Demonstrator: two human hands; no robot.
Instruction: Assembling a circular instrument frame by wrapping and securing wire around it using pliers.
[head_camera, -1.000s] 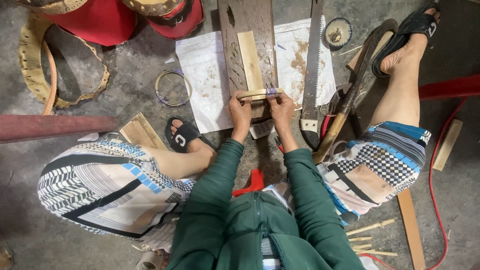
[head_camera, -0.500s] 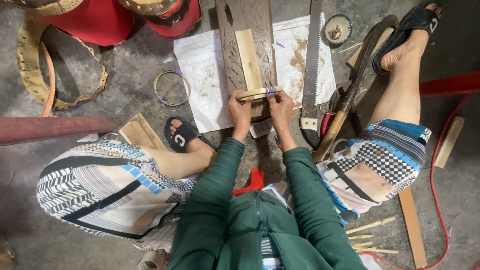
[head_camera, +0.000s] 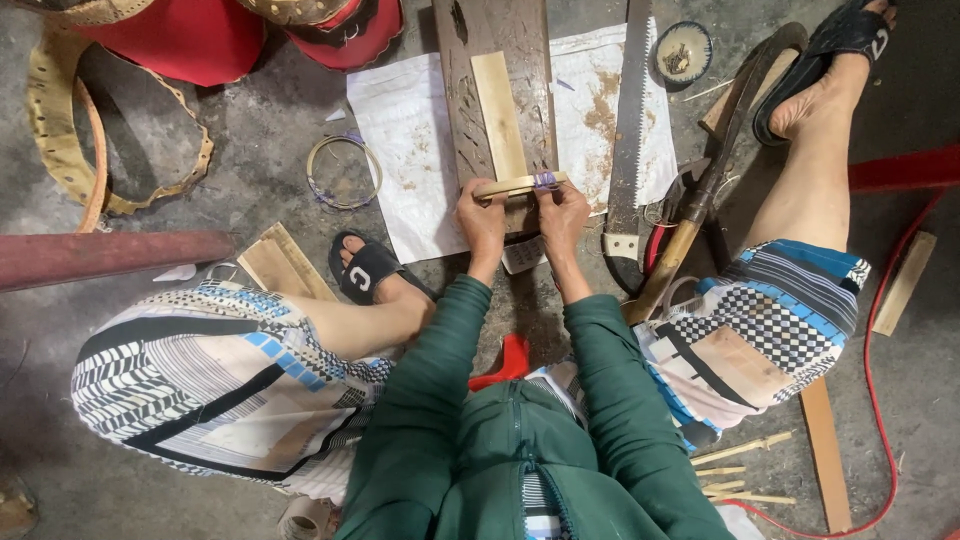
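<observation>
Both of my hands hold a small bundle of thin bamboo strips crosswise over a dark wooden board. My left hand grips the bundle's left end. My right hand pinches the right end, where a purple band wraps the strips. A pale bamboo slat lies lengthwise on the board just beyond the bundle. White sheets lie under the board on the concrete floor.
A hand saw lies right of the board, with a long-handled blade beside it. A small bowl sits at the top right. A wire ring, red stools, a woven strip, a red cable and loose sticks lie around.
</observation>
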